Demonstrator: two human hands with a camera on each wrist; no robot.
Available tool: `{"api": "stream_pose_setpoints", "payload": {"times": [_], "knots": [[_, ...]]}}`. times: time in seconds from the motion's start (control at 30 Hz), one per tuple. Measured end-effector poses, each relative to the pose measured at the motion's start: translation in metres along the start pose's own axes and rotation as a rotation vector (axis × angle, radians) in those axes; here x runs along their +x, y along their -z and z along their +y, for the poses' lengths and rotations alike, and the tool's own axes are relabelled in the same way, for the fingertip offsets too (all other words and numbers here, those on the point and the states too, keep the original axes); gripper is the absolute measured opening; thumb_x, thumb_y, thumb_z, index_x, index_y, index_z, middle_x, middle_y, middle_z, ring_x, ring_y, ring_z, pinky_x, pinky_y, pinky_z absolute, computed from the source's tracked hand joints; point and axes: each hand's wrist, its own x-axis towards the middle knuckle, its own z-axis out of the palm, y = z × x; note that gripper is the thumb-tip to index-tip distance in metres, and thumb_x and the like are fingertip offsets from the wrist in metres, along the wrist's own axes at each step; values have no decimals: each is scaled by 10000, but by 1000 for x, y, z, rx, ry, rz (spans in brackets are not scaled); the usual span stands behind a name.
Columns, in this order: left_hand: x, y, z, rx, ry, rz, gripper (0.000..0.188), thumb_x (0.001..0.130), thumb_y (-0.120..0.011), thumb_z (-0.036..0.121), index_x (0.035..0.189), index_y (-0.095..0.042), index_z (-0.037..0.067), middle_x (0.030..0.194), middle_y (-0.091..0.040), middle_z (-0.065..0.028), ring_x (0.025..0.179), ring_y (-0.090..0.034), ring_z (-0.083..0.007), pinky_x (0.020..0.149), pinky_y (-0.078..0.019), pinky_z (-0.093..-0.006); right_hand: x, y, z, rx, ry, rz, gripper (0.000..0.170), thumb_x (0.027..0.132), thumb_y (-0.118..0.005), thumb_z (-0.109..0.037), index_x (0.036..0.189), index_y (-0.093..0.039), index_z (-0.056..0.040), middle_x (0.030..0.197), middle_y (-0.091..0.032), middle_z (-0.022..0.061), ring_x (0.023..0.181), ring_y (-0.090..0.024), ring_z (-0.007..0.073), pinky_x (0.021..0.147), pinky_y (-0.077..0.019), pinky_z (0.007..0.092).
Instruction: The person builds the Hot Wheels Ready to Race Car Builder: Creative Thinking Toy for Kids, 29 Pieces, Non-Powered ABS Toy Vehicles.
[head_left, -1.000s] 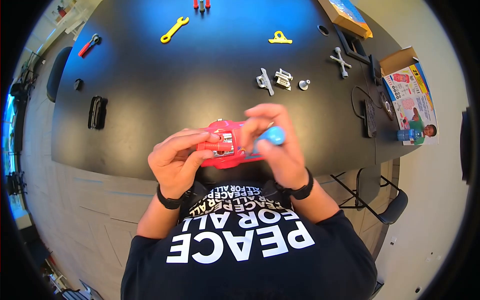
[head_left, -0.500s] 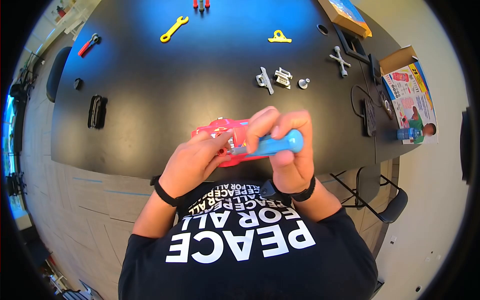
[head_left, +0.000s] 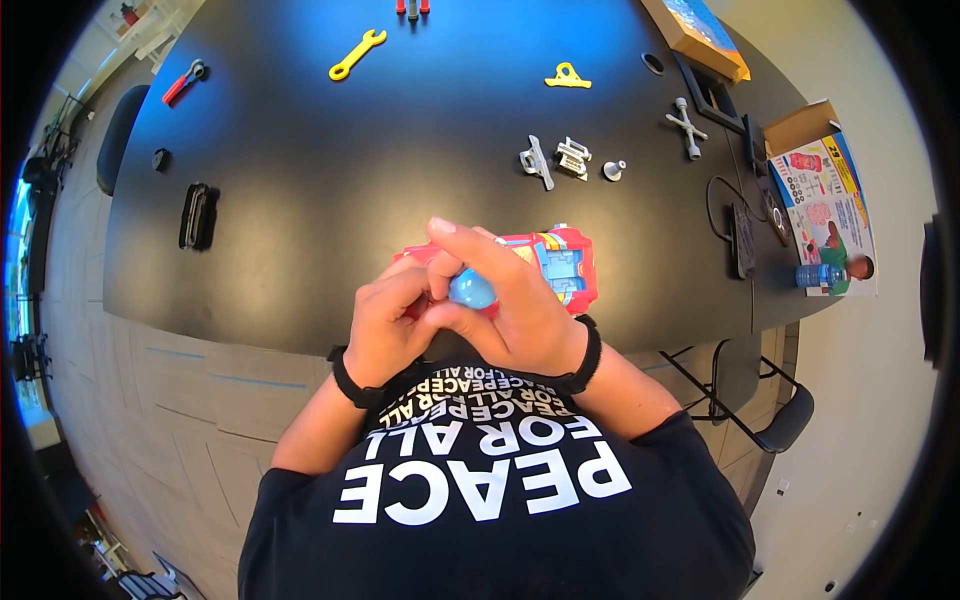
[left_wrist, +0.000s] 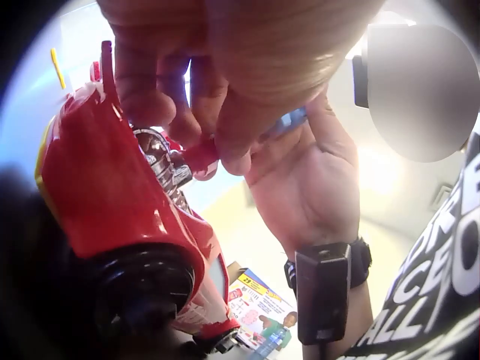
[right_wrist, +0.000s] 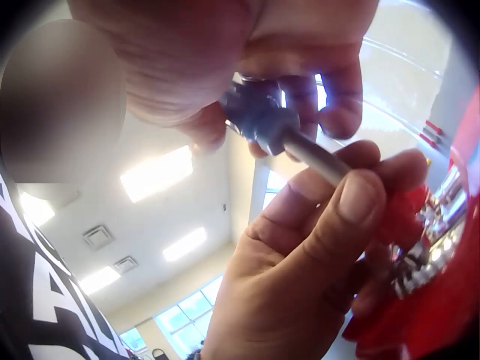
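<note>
Close to the table's near edge is a red toy car (head_left: 590,265) with blue panels, its chrome engine (right_wrist: 424,274) exposed in the right wrist view. My right hand (head_left: 525,315) grips a screwdriver by its rounded blue handle (head_left: 472,290). The screwdriver's grey shaft (right_wrist: 316,159) points at the left fingertips. My left hand (head_left: 385,320) pinches a red cylindrical piece (left_wrist: 201,157) beside the chrome engine, thumb and fingers around the spot where shaft and piece meet. Fingers hide the screwdriver's tip.
Beyond the car lie grey plastic parts (head_left: 537,163), a yellow wrench (head_left: 357,55), a yellow piece (head_left: 567,75) and a red-handled ratchet (head_left: 183,82). A black object (head_left: 198,216) is at left. To the right are a grey cross wrench (head_left: 686,128) and a printed box (head_left: 832,200).
The right hand first brought the screwdriver over the car, then tilted its handle upward and moved left against the left hand. The left fingers closed in around the red piece at the shaft.
</note>
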Motion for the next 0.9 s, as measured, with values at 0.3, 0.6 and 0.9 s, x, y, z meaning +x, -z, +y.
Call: {"api": "stream_pose_setpoints", "payload": {"times": [0.3, 0.6, 0.9], "knots": [[15, 14, 11, -14, -35, -160, 132, 984, -745, 21, 1112, -743, -14, 959, -756, -97, 825, -715, -208, 736, -568, -340, 10, 26, -14, -75, -49, -144, 387, 977, -758, -14, 1363, -730, -23, 1313, -689, 154, 1155, -689, 329, 965, -566, 403], [14, 21, 11, -87, -21, -297, 213, 968, -694, -36, 1178, -725, -6, 1108, -759, -190, 1014, -740, -364, 863, -590, -426, 12, 23, -15, 79, -40, -232, 493, 960, -783, -101, 1439, -699, -22, 1398, -671, 194, 1231, -657, 350, 1022, -549, 441], [5, 5, 7, -164, 116, -300, 331, 911, -754, 10, 1238, -704, 23, 1181, -745, -194, 1007, -732, -380, 856, -589, -441, 12, 10, -22, -121, -2, -94, 615, 878, -732, 78, 1453, -700, -137, 1426, -659, 129, 1121, -714, 317, 928, -598, 406]]}}
